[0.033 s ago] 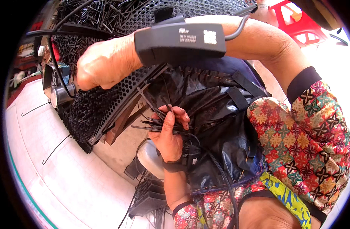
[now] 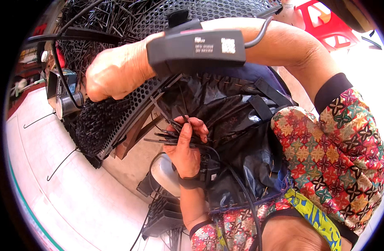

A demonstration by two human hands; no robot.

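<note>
The left hand [image 2: 185, 146] was closed around a small bundle of thin black rods [image 2: 165, 136]. The thumb pressed the rods from one side and the curled fingers [image 2: 198, 125] held them from the other side, so the fingers were together and clamped on the bundle. The rods stuck out past the thumb toward the person's left, and their ends were spread a little. A dark strap [image 2: 192, 182] went around the wrist below this hand.

The right hand [image 2: 116, 71] was above the left hand, resting against a black perforated panel [image 2: 112, 113] that was filled with many more black rods. Its fingers were bent down at the panel, but I cannot tell if they pinched anything, because the back of the hand hid the tips. A black box [image 2: 196, 48] with a cable sat on that wrist.

Behind the left fingers hung a black plastic apron [image 2: 234, 121]. Under the panel was a pale floor [image 2: 54, 196].
</note>
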